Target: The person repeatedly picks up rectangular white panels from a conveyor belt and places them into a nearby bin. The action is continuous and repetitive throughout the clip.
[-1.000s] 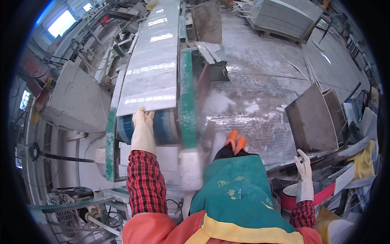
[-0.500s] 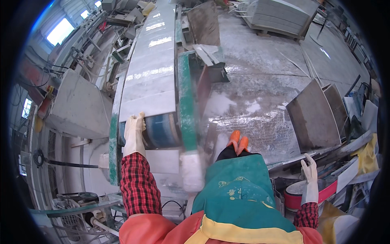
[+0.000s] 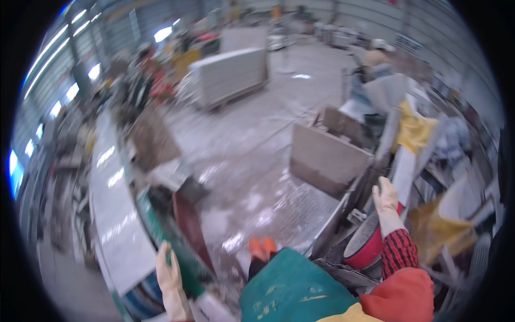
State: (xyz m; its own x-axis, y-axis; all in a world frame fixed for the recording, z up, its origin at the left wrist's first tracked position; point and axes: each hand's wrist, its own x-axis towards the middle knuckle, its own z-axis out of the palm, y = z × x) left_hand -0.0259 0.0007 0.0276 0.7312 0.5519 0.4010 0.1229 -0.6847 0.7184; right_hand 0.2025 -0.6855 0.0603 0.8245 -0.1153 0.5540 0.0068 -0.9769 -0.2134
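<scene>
My left hand [image 3: 169, 272], in a cream rubber glove, hovers by the near end of the conveyor [image 3: 120, 236], beside its green side rail [image 3: 177, 252]. Its fingers are apart and I see nothing in them. White, wet-looking slabs [image 3: 115, 198] lie along the belt, whose blue roller end [image 3: 145, 296] shows below. Over on the right, my right hand [image 3: 386, 199], gloved alike, is raised with fingers stretched out and nothing visible in its grasp. It is just above a red-sided round drum [image 3: 367, 247] and close to a pale upright board [image 3: 403, 172]. The picture is blurred by motion.
Brown-grey panels [image 3: 327, 161] stand on the wet floor [image 3: 252, 172] ahead right. A pallet stack of white slabs [image 3: 230, 75] stands farther back. Yellow cloth [image 3: 413, 129] hangs at right, near a person in a white cap [image 3: 378, 53]. My orange boots [image 3: 263, 247] are below.
My view has swung right and up. My left hand has come away from the slab's near edge at the belt end. My right hand has risen and reached forward past the red drum.
</scene>
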